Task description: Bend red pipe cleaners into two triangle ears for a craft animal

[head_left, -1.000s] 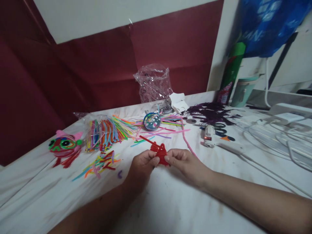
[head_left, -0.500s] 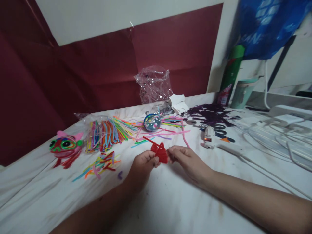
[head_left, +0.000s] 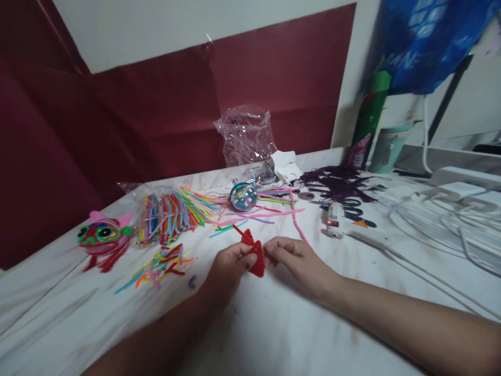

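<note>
A red triangular shape of folded pipe cleaner is pinched between the thumb and fingers of my left hand. Its second part leans up and left, with a straight red end sticking out. Close by its right edge, my right hand has thumb and fingertips pressed together. Whether those fingertips grip a bit of the red piece is too small to tell. Beyond both hands lies a clear ball with coloured spots and a blue rim. A long pink pipe cleaner runs down behind my right hand.
Left stand a colourful pipe-cleaner figure, a bag of pipe cleaners and cut pieces. On the right are a glue gun, scissors, purple strands, cables and a green cup.
The red shape has turned in my left hand, its lower corner now pointing further down. My right fingertips have shifted slightly along its right edge.
</note>
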The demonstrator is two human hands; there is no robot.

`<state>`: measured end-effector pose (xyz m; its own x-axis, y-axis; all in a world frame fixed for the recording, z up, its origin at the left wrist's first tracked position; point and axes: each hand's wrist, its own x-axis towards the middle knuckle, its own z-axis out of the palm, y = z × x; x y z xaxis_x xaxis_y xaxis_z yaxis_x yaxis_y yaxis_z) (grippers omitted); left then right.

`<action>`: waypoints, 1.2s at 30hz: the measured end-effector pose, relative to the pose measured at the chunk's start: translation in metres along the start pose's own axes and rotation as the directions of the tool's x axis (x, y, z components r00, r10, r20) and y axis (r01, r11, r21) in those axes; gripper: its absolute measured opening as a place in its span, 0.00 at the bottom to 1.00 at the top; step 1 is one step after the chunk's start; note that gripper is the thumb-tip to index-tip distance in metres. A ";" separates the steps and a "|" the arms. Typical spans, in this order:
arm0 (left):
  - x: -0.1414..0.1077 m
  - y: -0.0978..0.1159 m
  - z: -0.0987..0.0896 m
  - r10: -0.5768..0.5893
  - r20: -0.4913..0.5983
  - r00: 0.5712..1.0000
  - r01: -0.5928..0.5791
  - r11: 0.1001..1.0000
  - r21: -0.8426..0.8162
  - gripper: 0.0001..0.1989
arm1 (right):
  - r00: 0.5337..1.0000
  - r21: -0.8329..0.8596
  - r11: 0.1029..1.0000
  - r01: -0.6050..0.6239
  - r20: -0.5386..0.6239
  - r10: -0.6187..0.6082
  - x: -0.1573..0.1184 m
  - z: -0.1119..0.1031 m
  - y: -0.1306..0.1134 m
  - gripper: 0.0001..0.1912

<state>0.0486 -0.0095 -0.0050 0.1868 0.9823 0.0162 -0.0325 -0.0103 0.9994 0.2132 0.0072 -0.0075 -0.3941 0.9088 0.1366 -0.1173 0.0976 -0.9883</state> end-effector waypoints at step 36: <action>-0.008 0.005 0.006 0.138 -0.070 0.988 -0.128 0.982 0.140 0.08 | 0.989 -0.146 0.986 0.076 0.139 -0.055 -0.004 0.001 -0.001 0.13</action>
<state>0.0526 -0.0187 -0.0001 0.1115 0.9820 0.1522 0.0819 -0.1617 0.9834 0.2139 0.0026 -0.0073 -0.5095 0.8371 0.1990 -0.0120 0.2243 -0.9744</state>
